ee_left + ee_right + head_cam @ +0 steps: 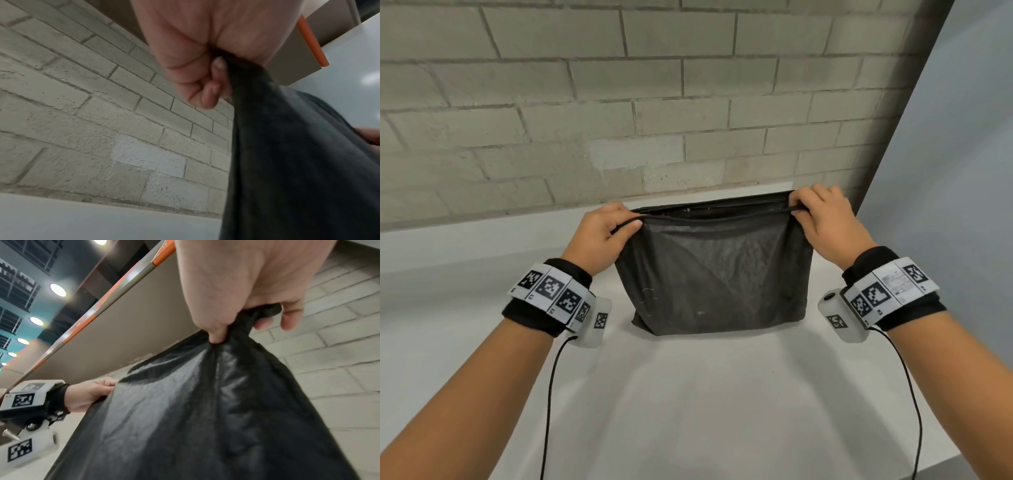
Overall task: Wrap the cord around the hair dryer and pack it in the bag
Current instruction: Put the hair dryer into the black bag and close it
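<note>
A black mesh bag (714,274) stands upright on the white table (688,394), its bottom resting on the surface. My left hand (606,229) pinches the top left corner of the bag's rim, and my right hand (822,216) pinches the top right corner. The rim is stretched between them, with a narrow slit of an opening along the top. In the left wrist view my curled fingers (207,92) clamp the dark fabric (298,162). In the right wrist view my right hand (236,318) bunches the bag (195,418). No hair dryer or cord shows.
A grey brick wall (619,102) rises right behind the table. A pale blue-grey panel (962,171) closes the right side. Thin black cables (551,394) hang from both wrist cameras over the near table. An orange-edged shelf (102,301) runs overhead.
</note>
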The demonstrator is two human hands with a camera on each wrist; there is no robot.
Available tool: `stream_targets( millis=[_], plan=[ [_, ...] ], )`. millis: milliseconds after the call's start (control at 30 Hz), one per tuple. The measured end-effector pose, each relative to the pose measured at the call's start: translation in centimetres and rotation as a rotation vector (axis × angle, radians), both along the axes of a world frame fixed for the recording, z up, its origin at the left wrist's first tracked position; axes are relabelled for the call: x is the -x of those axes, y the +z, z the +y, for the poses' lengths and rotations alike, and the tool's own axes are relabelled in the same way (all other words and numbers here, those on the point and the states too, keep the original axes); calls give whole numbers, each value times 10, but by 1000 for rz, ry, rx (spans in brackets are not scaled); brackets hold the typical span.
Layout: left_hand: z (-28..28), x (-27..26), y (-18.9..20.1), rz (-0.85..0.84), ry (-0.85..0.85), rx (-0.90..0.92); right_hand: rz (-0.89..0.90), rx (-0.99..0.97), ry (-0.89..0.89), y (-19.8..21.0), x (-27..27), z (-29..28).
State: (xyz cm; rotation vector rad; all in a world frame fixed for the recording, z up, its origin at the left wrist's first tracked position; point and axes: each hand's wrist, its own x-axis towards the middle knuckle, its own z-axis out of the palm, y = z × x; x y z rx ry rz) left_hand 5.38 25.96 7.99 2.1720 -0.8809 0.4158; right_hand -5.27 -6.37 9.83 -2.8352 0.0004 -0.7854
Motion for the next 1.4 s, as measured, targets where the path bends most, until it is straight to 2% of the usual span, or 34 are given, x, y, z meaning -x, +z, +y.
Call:
stream_targets(
  millis=[100,200,300,400,467,600,667,800,867,1000,1067,1167,1267,1333,1400],
  plan=[
    [0,2,-1,24,-78,84,27,-68,-17,1,5,1],
    [-1,7,4,89,-105,97,29,65,-52,0,5,-2],
    [-2,9,10,140,-80,-1,-14,128,-109,1,3,-3],
    [-6,13,11,161,-122,-73,-6,158,-124,4,2,-1],
    [-8,17,11,182,-157,-42,43,147,-86,6,4,4],
    [-11,21,8,204,-167,8,272,192,99,9,3,30],
    [-14,23,9,207,-159,14,323,218,181,4,-3,44],
    [-7,24,13,215,-139,2,170,107,225,5,-9,50],
    [-3,23,13,230,-127,11,106,118,194,6,-9,49],
    [-3,25,10,216,-106,32,87,97,124,4,-12,60],
    [-5,26,9,194,-106,33,55,28,194,5,-9,77],
    [-8,28,9,174,-112,35,101,8,367,8,-9,114],
    [-9,32,11,168,-115,39,210,-68,394,7,-17,142],
    [-1,32,12,234,-120,71,220,-174,383,8,-20,149],
    [9,31,9,379,-117,193,211,-235,367,8,-20,148]
  ],
)
